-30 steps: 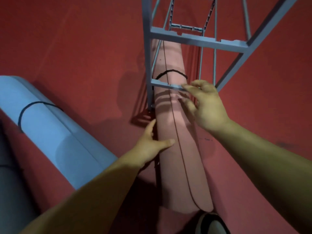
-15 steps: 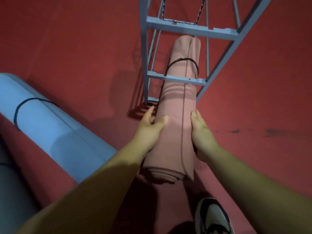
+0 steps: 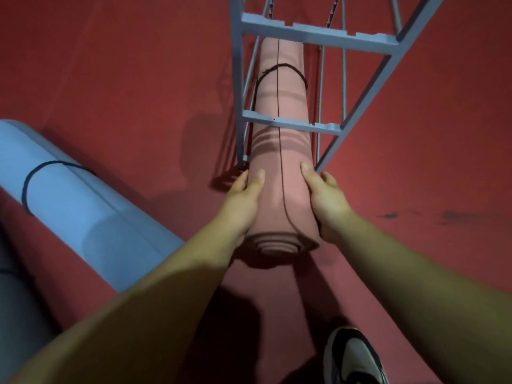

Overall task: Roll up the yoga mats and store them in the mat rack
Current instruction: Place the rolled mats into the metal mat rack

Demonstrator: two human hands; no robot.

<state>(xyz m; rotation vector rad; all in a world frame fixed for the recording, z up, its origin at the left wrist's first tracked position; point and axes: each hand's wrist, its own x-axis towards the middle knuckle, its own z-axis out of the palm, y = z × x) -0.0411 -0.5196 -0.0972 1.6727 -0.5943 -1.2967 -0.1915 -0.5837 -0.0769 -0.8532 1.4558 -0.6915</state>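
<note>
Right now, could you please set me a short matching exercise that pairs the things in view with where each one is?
Things:
1. pink mat
2. blue mat
3. mat rack
4. shoe

Places:
A. lying on the floor at the left
B. at the bottom edge, right of centre
C. gripped by the left hand and right hand, far end inside the frame
D. standing at the top, around one rolled mat

Pairs: 1-C, 2-A, 3-D, 4-B
</note>
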